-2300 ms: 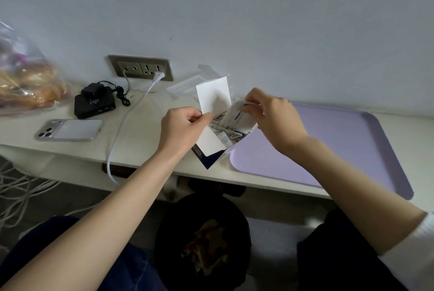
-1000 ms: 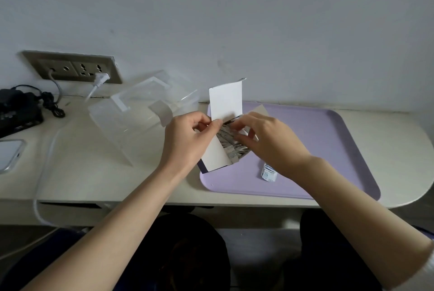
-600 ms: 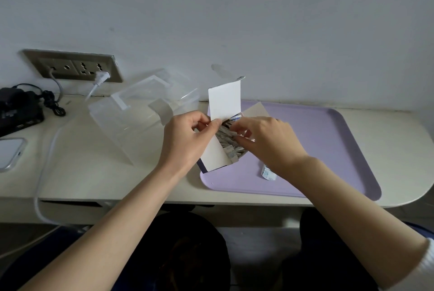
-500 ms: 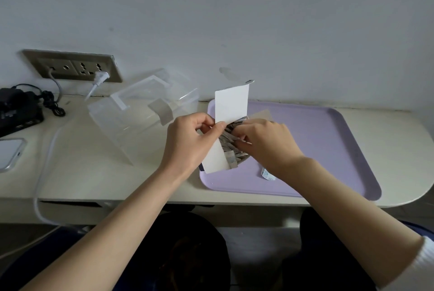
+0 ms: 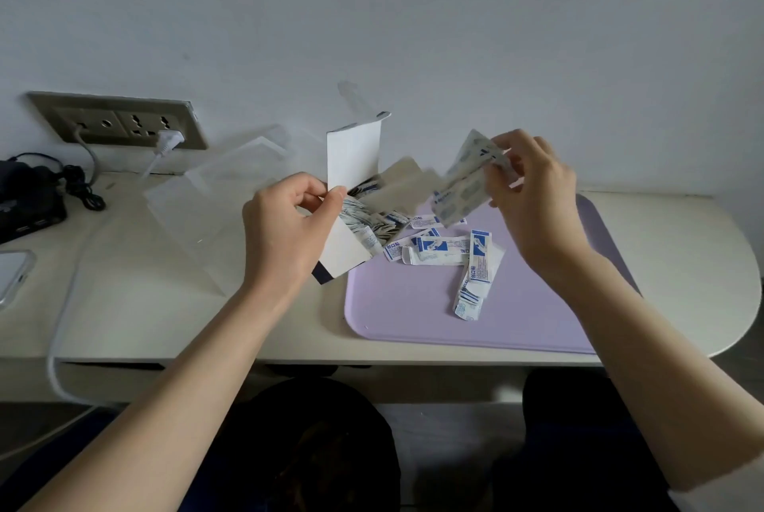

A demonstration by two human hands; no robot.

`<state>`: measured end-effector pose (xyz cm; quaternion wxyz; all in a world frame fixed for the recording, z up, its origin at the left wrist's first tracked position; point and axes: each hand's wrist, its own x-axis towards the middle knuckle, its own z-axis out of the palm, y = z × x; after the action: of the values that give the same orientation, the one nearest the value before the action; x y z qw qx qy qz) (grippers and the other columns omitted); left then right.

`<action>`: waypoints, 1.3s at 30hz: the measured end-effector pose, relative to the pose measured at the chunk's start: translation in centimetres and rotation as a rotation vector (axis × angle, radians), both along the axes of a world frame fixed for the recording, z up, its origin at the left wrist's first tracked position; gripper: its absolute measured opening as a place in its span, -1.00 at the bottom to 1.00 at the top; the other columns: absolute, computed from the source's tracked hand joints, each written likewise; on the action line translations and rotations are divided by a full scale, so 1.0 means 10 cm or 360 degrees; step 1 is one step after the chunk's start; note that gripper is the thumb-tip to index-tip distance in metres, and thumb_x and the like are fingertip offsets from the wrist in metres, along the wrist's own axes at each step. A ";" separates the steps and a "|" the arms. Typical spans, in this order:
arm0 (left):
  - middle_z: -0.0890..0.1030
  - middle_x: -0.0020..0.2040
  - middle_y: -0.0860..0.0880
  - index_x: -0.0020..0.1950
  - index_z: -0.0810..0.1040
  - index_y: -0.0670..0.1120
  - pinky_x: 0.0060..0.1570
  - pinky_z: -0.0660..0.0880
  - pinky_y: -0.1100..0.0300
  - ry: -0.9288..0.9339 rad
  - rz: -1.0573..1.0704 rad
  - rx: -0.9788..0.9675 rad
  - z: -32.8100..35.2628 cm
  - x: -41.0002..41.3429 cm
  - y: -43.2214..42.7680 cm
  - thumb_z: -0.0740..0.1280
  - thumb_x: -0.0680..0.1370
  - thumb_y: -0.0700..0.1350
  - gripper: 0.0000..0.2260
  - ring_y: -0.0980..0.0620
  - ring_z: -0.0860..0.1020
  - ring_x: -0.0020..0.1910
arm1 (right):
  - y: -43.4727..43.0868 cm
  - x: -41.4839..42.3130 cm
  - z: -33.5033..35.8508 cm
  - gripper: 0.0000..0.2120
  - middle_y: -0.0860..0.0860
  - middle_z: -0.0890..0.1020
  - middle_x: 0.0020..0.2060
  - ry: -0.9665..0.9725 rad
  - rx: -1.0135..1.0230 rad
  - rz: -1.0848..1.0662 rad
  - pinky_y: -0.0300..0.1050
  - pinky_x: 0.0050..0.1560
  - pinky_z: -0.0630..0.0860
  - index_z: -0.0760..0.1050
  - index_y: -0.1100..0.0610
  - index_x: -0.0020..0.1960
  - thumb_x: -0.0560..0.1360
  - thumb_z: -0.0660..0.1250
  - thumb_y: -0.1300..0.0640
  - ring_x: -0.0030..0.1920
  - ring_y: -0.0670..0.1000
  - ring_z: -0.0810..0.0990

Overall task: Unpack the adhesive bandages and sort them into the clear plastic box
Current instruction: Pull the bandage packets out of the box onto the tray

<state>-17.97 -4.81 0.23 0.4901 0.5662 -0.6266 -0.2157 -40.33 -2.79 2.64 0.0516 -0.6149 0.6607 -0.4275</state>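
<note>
Right, the right hand (image 5: 533, 197) has its grip pinched on a fanned bunch of bandages (image 5: 467, 180), held up in the air over the twelve o'clock edge of the purple tray (image 5: 537, 317). At nine o'clock from it, the left hand (image 5: 289, 230) has its grip pinched narrow on the raised flap of the carton (image 5: 353, 155). The carton lies tipped with its mouth toward the tray, and more wrapped strips (image 5: 359, 218) crowd that mouth. Below the lifted bunch, loose bandages (image 5: 438, 251) lie scattered on the tray, from its ten o'clock corner in toward the middle. The clear plastic box (image 5: 194, 218) sits on the table (image 5: 144, 325) at nine o'clock of the carton, just beside the left hand, and I can make out nothing inside it. So by my reckoning the unpacking is roughly midway: some out, a bunch in hand, plenty left in the carton. Sorting into the box looks not yet begun.
</note>
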 end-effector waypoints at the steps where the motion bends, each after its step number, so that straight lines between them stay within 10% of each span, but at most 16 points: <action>1: 0.48 -0.47 0.13 -0.35 0.50 -0.11 -0.40 0.27 0.42 -0.0009 0.0009 -0.0016 0.00 0.00 0.00 0.42 0.46 -0.12 -0.79 0.25 0.42 -0.48 | 0.00 -0.03 0.00 -0.78 0.13 0.53 -0.08 0.0047 0.0035 -0.0044 -0.15 -0.12 0.45 0.52 0.15 0.07 0.48 0.21 0.33 -0.16 0.15 0.56; 7: 0.46 -0.48 0.14 -0.35 0.49 -0.09 -0.41 0.27 0.44 -0.0028 -0.0058 -0.0010 0.00 -0.08 0.04 0.42 0.46 -0.13 -0.79 0.26 0.41 -0.49 | -0.02 -0.23 -0.06 -0.66 0.20 0.61 -0.01 0.0289 0.0257 -0.0239 0.00 -0.02 0.42 0.43 0.14 0.26 0.52 0.13 0.30 0.05 0.22 0.49; 13: 0.46 -0.48 0.14 -0.36 0.51 -0.12 -0.38 0.28 0.46 -0.0040 -0.0150 -0.0013 0.01 -0.21 0.08 0.42 0.46 -0.14 -0.79 0.25 0.43 -0.46 | 0.08 -0.36 0.05 -0.82 0.14 0.61 -0.15 0.0640 0.0139 -0.0540 -0.06 -0.28 0.29 0.53 0.14 0.01 0.57 0.21 0.08 -0.03 0.20 0.47; 21: 0.46 -0.48 0.13 -0.37 0.50 -0.08 -0.37 0.29 0.46 -0.0050 -0.0198 0.0048 0.00 -0.31 0.13 0.42 0.45 -0.13 -0.78 0.25 0.42 -0.46 | 0.14 -0.25 -0.05 -0.42 0.05 0.53 0.22 0.0603 0.0110 -0.0073 -0.04 -0.10 0.45 0.45 0.14 0.27 0.33 0.12 0.52 0.16 0.16 0.47; 27: 0.48 -0.46 0.12 -0.35 0.52 -0.05 -0.36 0.30 0.44 -0.0018 -0.0205 0.0083 0.00 -0.34 0.15 0.42 0.45 -0.13 -0.82 0.23 0.44 -0.43 | 0.28 0.13 0.00 -0.87 -0.04 0.58 -0.06 0.0415 -0.0037 0.0338 -0.03 -0.22 0.53 0.54 0.07 0.05 0.55 0.25 0.16 -0.13 0.02 0.57; 30: 0.49 -0.46 0.10 -0.37 0.51 -0.04 -0.35 0.30 0.39 -0.0005 -0.0250 0.0068 -0.02 -0.35 0.17 0.42 0.45 -0.11 -0.79 0.16 0.42 -0.41 | 0.34 0.27 -0.08 -0.77 -0.08 0.56 0.05 0.0592 0.0358 0.0422 -0.07 -0.13 0.46 0.50 0.02 0.15 0.55 0.24 -0.03 0.01 -0.04 0.53; 39: 0.46 -0.51 0.13 -0.43 0.46 0.07 -0.37 0.30 0.38 -0.0026 -0.0304 0.0041 -0.03 -0.35 0.20 0.43 0.45 -0.11 -0.72 0.14 0.41 -0.42 | 0.26 0.34 -0.27 -0.91 -0.01 0.63 -0.15 0.0863 0.0200 0.0374 -0.16 -0.33 0.25 0.55 0.11 -0.02 0.49 0.31 0.14 -0.07 0.08 0.57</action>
<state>-21.48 -2.78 -0.08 0.4548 0.5118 -0.6790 -0.2647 -36.94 -0.20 -0.10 -0.0398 -0.7744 0.5999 -0.1972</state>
